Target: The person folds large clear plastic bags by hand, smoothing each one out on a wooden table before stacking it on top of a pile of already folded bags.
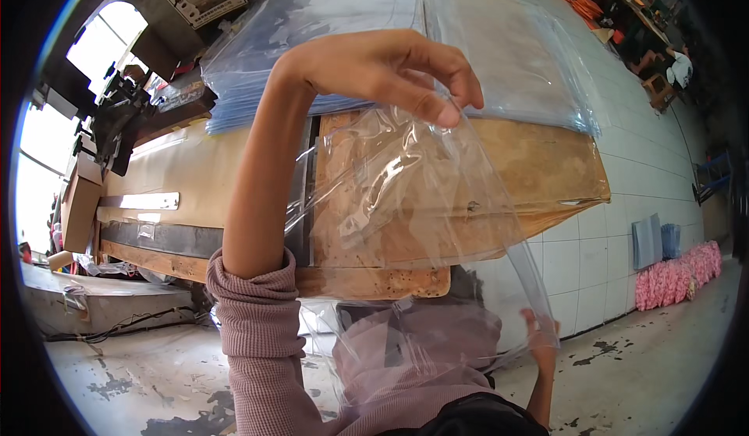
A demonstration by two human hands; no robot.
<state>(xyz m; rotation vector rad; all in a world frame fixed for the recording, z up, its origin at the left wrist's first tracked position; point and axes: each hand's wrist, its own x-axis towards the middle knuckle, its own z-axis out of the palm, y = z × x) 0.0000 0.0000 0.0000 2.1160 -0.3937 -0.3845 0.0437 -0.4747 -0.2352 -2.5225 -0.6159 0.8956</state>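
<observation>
A transparent plastic sheet (390,194), creased and shiny, hangs stretched in front of me, partly over the table edge. It may be a flat bag; I cannot tell. My left hand (390,73), raised above the table, pinches its upper edge between thumb and fingers. Low on the right, beside my body, my right hand (541,333) grips the sheet's far end, its fingers partly seen through the film. Behind my left hand lies a stack of bluish transparent plastic sheets (343,14), with another stack of plastic sheets (507,61) to its right.
Beneath the sheet stands a wooden table (546,151) with a brown, worn top. A metal strip (140,201) lies on its left part, near a black machine clamp (117,124). Pink bundles (677,274) and blue packs (647,241) rest by the tiled wall on the right.
</observation>
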